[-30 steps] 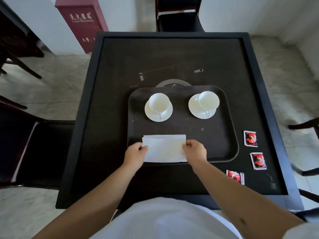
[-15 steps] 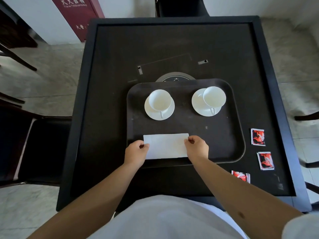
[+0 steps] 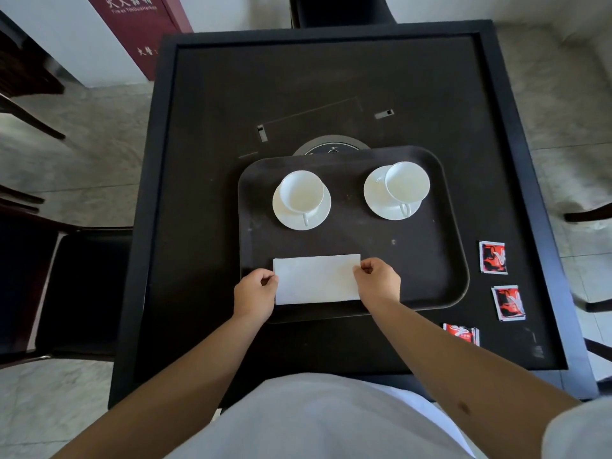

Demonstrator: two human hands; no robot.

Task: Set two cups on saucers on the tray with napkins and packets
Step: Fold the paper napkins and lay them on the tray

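A dark brown tray (image 3: 440, 260) lies on the black table. Two white cups stand on white saucers at its far side: the left cup (image 3: 300, 193) on its saucer (image 3: 288, 217), the right cup (image 3: 406, 183) on its saucer (image 3: 376, 197). A folded white napkin (image 3: 317, 279) lies flat near the tray's front edge. My left hand (image 3: 254, 293) pinches its left end and my right hand (image 3: 379, 282) pinches its right end. Three red packets (image 3: 492, 257) (image 3: 508, 303) (image 3: 461, 332) lie on the table to the right of the tray.
The table (image 3: 198, 226) has a raised black rim and a round metal disc (image 3: 331, 149) partly under the tray's far edge. Dark chairs stand at the left (image 3: 76, 293), far side and right. A red cabinet (image 3: 139, 31) stands at the back left.
The napkin has been folded narrower, its near edge drawn up, while both hands stay at its ends. The camera has tilted down a little.
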